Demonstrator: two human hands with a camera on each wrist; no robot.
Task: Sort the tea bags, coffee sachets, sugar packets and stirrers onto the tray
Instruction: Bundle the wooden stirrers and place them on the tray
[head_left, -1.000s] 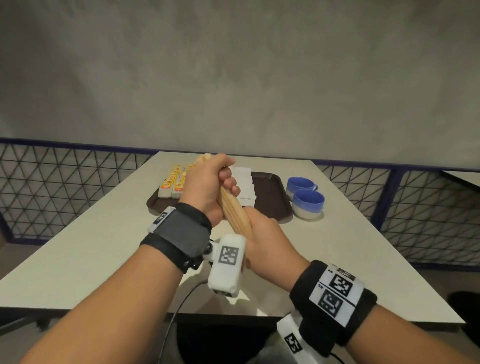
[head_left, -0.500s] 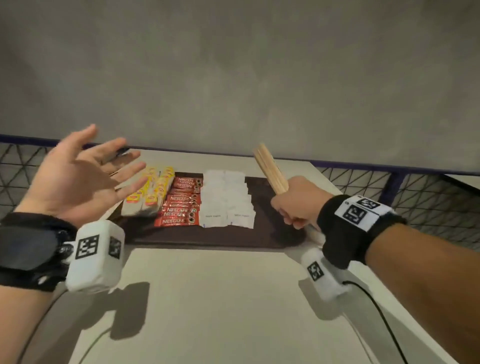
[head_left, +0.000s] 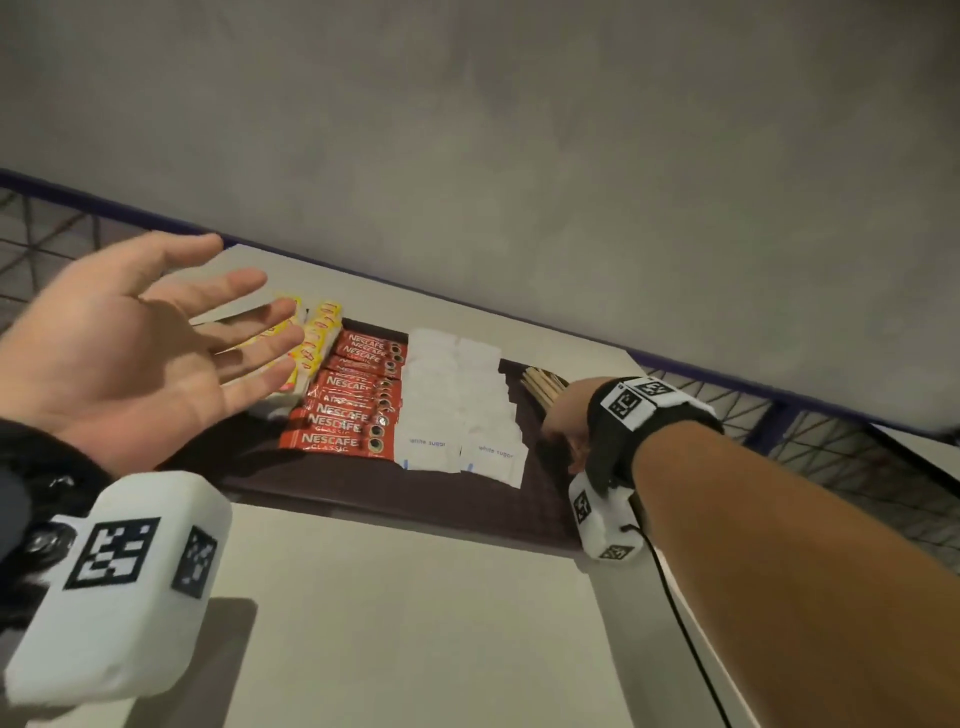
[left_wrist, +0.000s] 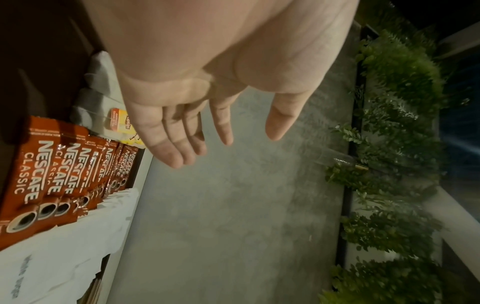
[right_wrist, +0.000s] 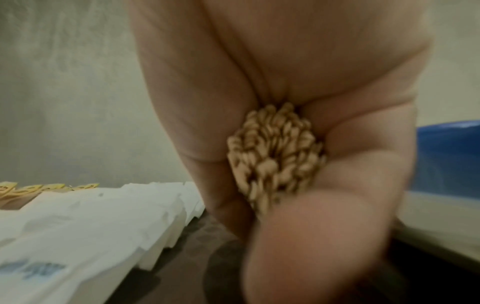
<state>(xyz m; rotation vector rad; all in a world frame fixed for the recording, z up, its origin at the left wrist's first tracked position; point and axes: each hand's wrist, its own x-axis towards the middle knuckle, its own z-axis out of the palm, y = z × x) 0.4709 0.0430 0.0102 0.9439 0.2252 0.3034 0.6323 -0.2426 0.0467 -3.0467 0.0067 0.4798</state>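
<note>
Bench (head_left: 415, 623) fills lower frame; dark tray (head_left: 395, 493) at centre w/ tea bags (head_left: 317, 338) left, coffee sachets (head_left: 348, 410) mid, sugar packets (head_left: 457, 410) right. Left hand (head_left: 140, 353) splayed wide above tray's left end, holding nothing. Right hand (head_left: 566, 421) grips stirrers (head_left: 543, 384) bundle over tray's right end.

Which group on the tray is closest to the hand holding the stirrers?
The white sugar packets: their column lies right beside the right hand gripping the stirrers; the red coffee sachets and yellow tea bags lie farther left.
</note>
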